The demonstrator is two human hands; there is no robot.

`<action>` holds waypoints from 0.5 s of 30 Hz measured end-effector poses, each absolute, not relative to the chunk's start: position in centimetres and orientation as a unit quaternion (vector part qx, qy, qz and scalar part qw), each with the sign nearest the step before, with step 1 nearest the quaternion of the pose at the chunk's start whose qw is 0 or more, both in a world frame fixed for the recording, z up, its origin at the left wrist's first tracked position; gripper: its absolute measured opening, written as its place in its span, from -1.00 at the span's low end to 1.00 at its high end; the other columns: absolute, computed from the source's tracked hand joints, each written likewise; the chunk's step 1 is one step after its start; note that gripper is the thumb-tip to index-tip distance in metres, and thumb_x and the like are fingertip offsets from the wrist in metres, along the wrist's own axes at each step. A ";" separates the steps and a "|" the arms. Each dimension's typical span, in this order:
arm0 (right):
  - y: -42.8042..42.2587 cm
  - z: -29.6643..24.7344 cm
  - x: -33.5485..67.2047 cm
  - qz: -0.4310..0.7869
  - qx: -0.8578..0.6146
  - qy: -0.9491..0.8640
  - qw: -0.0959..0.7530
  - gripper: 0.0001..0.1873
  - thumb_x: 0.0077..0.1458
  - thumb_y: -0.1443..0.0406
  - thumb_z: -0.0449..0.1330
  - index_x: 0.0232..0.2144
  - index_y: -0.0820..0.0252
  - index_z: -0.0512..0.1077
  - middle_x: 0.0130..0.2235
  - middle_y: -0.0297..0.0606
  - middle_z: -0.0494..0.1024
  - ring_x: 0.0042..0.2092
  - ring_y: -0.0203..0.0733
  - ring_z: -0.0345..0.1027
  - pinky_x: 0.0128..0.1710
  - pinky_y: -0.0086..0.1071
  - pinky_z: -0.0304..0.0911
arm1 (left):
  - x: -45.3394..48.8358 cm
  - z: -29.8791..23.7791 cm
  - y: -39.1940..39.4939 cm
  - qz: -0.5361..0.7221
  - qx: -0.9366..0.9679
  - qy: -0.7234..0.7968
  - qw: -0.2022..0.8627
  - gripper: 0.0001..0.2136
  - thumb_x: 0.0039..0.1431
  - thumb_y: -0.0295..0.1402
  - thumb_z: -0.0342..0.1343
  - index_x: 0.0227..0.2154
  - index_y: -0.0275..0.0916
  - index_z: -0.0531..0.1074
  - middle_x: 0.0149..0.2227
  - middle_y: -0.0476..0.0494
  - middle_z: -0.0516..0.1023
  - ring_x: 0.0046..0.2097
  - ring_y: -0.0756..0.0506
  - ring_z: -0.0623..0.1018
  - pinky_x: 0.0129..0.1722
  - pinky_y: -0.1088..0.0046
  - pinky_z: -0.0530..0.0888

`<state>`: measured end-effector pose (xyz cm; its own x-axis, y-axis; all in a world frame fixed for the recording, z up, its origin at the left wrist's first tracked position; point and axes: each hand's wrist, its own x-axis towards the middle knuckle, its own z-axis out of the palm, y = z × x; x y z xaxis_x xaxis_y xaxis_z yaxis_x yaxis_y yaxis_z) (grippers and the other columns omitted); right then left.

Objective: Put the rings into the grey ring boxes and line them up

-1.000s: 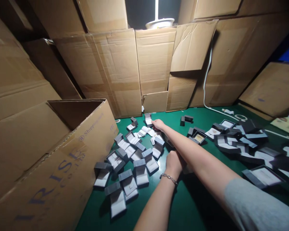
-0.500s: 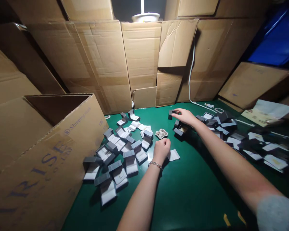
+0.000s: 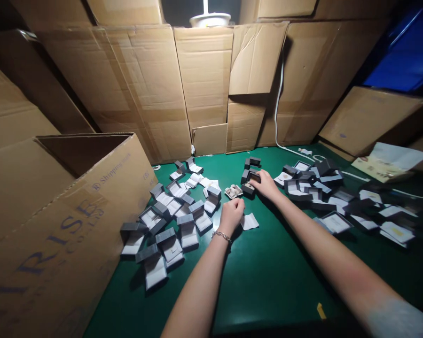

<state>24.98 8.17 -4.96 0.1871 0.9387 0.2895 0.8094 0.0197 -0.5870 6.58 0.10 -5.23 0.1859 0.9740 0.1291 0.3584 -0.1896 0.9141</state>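
My right hand (image 3: 267, 184) has its fingers on a small dark open jewellery box (image 3: 248, 189), gripping its right side. Just behind it another dark jewellery box (image 3: 253, 162) lies on the green table. My left hand (image 3: 232, 212), with a chain bracelet on the wrist, is closed; whatever its fingers may hold is hidden. Right beyond the left knuckles sits a little heap of beige-grey box inserts (image 3: 233, 191). A white paper piece (image 3: 249, 221) lies by the left hand's right side. To the left several open grey jewellery boxes (image 3: 188, 232) with pale linings stand in a cluster.
A large open carton (image 3: 127, 188) stands at the left. More dark boxes and white cards (image 3: 334, 222) cover the table's right side. Stacked cardboard boxes (image 3: 204, 75) wall off the back, with a white cable (image 3: 278, 108) running down to the table (image 3: 268, 281).
My right hand has left the dark box at the back and come nearer, onto the open box in front of it, which now sits closer to the inserts. My left hand stays closed.
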 end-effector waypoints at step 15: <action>2.4 -1.4 20.8 0.110 -0.608 -0.629 0.472 -0.79 -0.01 0.33 -0.01 -0.38 0.14 0.43 -0.25 -0.14 0.45 -0.16 -0.06 0.34 -0.09 -0.21 0.27 | 6.3 -5.5 0.7 0.489 0.466 0.389 0.626 -0.52 0.14 -0.22 0.02 0.11 -0.22 0.17 -0.15 -0.18 0.47 -0.39 0.04 0.47 -0.41 0.52 0.43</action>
